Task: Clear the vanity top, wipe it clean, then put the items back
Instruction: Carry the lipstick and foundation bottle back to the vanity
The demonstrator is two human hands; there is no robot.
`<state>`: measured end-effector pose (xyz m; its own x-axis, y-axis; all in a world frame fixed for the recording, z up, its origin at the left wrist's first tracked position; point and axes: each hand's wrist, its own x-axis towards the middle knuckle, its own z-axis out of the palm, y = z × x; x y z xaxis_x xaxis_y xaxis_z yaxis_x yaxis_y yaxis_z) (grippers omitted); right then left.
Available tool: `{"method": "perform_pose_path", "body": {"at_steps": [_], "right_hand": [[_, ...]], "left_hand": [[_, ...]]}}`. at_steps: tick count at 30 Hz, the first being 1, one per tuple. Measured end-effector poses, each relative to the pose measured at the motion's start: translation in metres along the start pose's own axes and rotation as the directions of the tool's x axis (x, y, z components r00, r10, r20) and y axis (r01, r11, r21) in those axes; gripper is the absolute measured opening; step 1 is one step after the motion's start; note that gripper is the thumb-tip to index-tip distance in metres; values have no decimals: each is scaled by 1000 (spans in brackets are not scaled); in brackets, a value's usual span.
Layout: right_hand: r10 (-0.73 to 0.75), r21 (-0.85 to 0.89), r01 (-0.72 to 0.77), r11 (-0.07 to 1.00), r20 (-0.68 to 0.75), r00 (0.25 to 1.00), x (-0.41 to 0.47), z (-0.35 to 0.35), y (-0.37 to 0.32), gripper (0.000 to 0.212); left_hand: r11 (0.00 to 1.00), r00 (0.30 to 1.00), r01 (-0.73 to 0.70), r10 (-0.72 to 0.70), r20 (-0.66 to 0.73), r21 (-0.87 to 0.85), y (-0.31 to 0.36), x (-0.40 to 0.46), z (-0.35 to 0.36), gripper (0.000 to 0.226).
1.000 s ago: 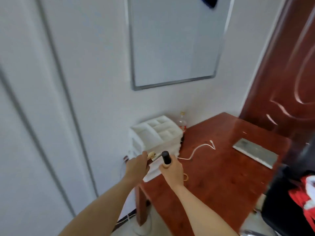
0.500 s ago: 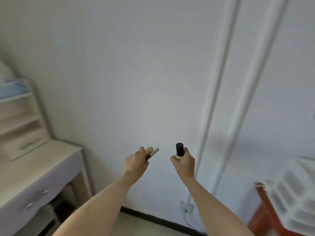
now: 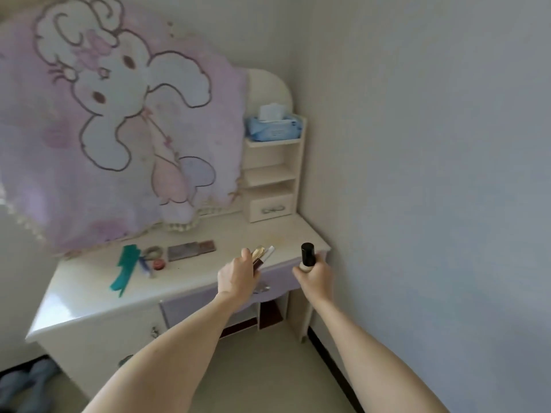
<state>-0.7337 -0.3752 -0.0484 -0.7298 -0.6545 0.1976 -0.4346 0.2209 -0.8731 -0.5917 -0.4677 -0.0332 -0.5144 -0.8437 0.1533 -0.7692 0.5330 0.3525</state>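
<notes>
The person stands in front of the cream vanity desk (image 3: 89,296) with both arms stretched toward its front right corner. The left hand (image 3: 237,277) is curled around a small bundle of slim cosmetic tubes (image 3: 262,255), gold, brown and white, whose ends poke up past the thumb; it hovers over the front edge of the desk, above the lilac drawer (image 3: 277,278). The right hand (image 3: 316,274) grips a pale bottle with a black cap (image 3: 307,257) held upright, fingers wrapped round its lower body, just off the front right corner of the desk. On the desk top, toward the left half, lie a teal comb (image 3: 125,269), a coiled hair tie (image 3: 153,251), a small red pot (image 3: 159,264) and a thin pen-like stick (image 3: 146,266) close together, with a flat dark palette (image 3: 190,251) just to their right, nearer the middle. At the back right corner stands a little shelf tower (image 3: 272,180) with a small drawer at its base and a blue tissue pack (image 3: 274,128) on top. A lilac blanket with a cartoon bunny (image 3: 113,114) hangs over the back of the desk, its hem touching the top. The wall (image 3: 432,174) runs close along the desk's right edge.
</notes>
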Motion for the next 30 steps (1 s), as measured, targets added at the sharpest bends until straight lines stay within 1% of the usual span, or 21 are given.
{"method": "perform_pose_path", "body": {"at_steps": [3, 7, 10, 16, 20, 24, 27, 30], "right_hand": [[-28, 4, 28, 1000, 107, 994, 42, 42, -2, 20], [-43, 42, 34, 999, 234, 971, 87, 88, -5, 17], [-78, 40, 69, 997, 302, 950, 114, 119, -6, 17], [-76, 62, 56, 996, 378, 923, 168, 181, 1, 17], [-53, 68, 27, 997, 416, 908, 206, 224, 13, 15], [-4, 48, -21, 999, 461, 887, 245, 261, 30, 14], [43, 37, -72, 997, 511, 859, 268, 285, 47, 15], [93, -24, -95, 995, 550, 830, 283, 300, 65, 14]], "left_hand": [[991, 992, 127, -127, -28, 30, -23, 33, -1, 21], [966, 968, 251, -247, -51, 69, -49, 69, 6, 25], [945, 947, 318, -315, -59, 70, -65, 92, 14, 26], [918, 923, 386, -384, -37, 97, -98, 149, 38, 25], [922, 927, 373, -375, 2, 108, -122, 201, 63, 22], [921, 920, 370, -382, 89, 125, -136, 254, 89, 24], [905, 893, 411, -424, 153, 111, -146, 286, 107, 27], [873, 848, 485, -484, 214, 52, -150, 308, 124, 30]]}}
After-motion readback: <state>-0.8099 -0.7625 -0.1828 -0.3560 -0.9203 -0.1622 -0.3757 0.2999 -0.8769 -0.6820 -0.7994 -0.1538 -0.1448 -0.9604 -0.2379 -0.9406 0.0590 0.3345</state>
